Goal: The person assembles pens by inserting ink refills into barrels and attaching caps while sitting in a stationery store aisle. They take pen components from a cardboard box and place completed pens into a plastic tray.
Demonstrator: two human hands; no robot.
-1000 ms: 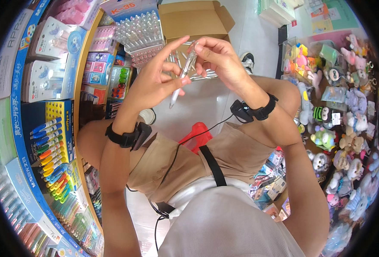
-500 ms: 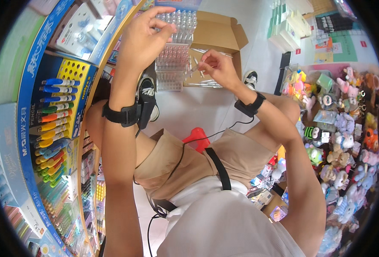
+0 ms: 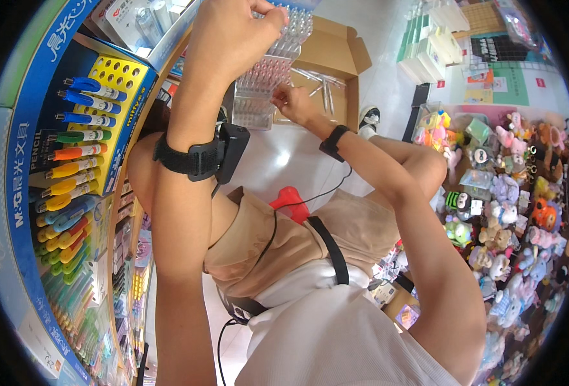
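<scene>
A clear tiered display rack [image 3: 252, 114] with rows of round holes stands on the floor before me, its upper tiers filled with clear-ended pens [image 3: 295, 26]. My left hand [image 3: 236, 42] reaches over the upper tier with thumb and fingers curled together; what they hold, if anything, is hidden. Beside the middle and lower tiers, my right hand [image 3: 294, 106] is closed in a pinch. Whatever lies between its fingertips is too small to make out. Right of the rack, an open cardboard box [image 3: 336, 48] holds several slim, pale pens [image 3: 326, 95].
At left, a shelf carries a yellow pen holder [image 3: 114, 74] with colourful pens [image 3: 78, 154]. Plush toys [image 3: 503, 212] crowd the right side. Stacked white-and-green boxes [image 3: 429, 48] stand at the far right. A red object [image 3: 289, 201] is between my legs, and a cable crosses there.
My right hand has moved left from over the cardboard box to the rack; the thin clear item in its fingers no longer shows. My left hand has shifted slightly up and right.
</scene>
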